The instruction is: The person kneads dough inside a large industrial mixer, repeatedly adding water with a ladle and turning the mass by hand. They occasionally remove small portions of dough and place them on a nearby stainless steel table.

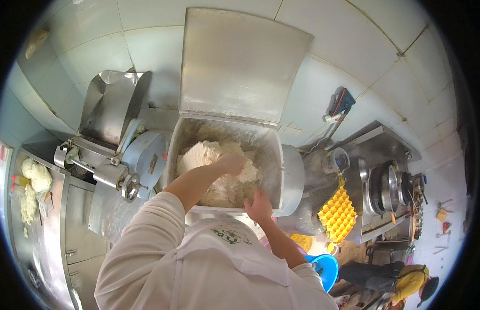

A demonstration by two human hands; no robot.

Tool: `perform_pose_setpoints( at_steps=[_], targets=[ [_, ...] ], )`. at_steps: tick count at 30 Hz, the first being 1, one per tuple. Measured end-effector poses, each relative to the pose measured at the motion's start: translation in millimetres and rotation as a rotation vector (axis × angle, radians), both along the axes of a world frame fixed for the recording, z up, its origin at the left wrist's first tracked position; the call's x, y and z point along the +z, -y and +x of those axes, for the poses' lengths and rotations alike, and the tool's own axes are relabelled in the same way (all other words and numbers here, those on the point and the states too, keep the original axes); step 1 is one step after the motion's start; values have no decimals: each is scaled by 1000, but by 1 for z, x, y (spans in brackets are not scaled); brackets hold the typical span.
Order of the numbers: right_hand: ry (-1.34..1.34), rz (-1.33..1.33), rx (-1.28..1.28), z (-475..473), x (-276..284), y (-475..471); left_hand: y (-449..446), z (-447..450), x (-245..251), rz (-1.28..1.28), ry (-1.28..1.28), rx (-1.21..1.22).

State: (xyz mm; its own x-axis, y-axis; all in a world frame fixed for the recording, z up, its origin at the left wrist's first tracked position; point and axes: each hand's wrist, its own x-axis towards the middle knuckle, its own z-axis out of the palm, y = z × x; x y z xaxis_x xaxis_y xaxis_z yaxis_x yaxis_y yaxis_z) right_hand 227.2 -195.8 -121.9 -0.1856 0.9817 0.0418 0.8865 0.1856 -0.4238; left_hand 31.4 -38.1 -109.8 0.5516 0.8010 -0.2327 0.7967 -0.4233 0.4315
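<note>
My left hand (233, 163) reaches into the white flour or floury dough (203, 155) inside an open metal dough mixer (282, 166). Its fingers are partly hidden, so its grip cannot be made out. At the near right part of the mixer's rim is my right hand (259, 206), fingers apart and pointing into the tub, with nothing seen in it. The mixer's flat metal lid (244, 66) stands raised against the tiled wall. Flour dusts the inner walls of the tub.
Left of the mixer stands a dough-rolling machine (145, 162) with a handwheel; beyond it, dough in plastic (38, 176) lies on a steel counter. To the right are yellow egg trays (338, 213), a blue bucket (327, 269), a stove with pans (387, 190) and another person (410, 281).
</note>
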Motion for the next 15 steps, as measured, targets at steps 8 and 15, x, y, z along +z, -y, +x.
perform_pose_setpoints(
  at_steps=[8,15],
  targets=[
    [-39,41,-28,2,-4,4,9,-13,41,-33,18,244],
    [-32,65,-96,-6,-7,3,-9,-30,30,-186,-87,78]
  ],
)
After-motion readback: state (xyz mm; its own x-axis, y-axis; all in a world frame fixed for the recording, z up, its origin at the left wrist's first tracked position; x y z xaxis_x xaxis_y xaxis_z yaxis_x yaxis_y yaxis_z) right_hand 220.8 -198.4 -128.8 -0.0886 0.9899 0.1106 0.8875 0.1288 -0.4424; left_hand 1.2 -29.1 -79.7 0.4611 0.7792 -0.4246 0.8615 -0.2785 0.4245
